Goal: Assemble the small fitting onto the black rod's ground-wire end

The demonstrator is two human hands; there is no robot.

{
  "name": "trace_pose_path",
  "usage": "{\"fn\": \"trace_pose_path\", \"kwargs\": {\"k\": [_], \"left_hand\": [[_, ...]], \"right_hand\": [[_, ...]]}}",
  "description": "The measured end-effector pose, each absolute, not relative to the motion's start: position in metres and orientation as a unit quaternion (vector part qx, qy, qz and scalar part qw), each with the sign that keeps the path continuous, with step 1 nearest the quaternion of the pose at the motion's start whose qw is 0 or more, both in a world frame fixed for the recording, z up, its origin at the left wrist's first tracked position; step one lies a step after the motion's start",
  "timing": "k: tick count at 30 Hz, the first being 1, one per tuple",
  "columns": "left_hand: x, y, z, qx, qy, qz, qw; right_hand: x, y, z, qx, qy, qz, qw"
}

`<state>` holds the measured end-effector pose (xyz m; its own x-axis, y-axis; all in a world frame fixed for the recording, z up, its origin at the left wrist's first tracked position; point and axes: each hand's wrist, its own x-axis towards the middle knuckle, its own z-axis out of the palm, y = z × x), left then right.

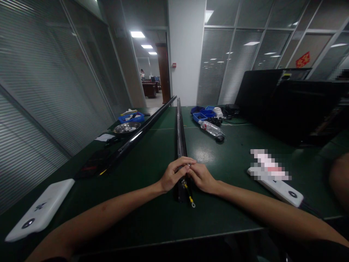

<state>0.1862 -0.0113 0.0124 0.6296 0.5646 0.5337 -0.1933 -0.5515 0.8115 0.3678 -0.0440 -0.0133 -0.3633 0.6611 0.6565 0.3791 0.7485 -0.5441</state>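
Note:
A long dark rail lies lengthwise on the green table, its near end between my hands. My left hand is closed over the rail from the left, fingers reaching across its top. From the right, my right hand is closed with its fingertips meeting the left ones. A small shiny bit shows between the fingertips, too covered to name. Below them a short yellow wire with a ring terminal sticks out over the rail's near end.
A second dark rail lies slantwise on the left. Behind it are a metal bowl and a blue tray. A plastic bottle, blue bins and dark monitors stand right. White devices flank my arms; a person's arm is far right.

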Motion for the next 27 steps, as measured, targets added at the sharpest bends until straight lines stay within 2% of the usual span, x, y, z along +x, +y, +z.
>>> {"fn": "trace_pose_path", "kwargs": {"k": [27], "left_hand": [[0.1868, -0.0099, 0.0092, 0.764, 0.146, 0.408, 0.478]], "right_hand": [[0.3669, -0.0454, -0.0102, -0.31, -0.833, 0.121, 0.443]]}}
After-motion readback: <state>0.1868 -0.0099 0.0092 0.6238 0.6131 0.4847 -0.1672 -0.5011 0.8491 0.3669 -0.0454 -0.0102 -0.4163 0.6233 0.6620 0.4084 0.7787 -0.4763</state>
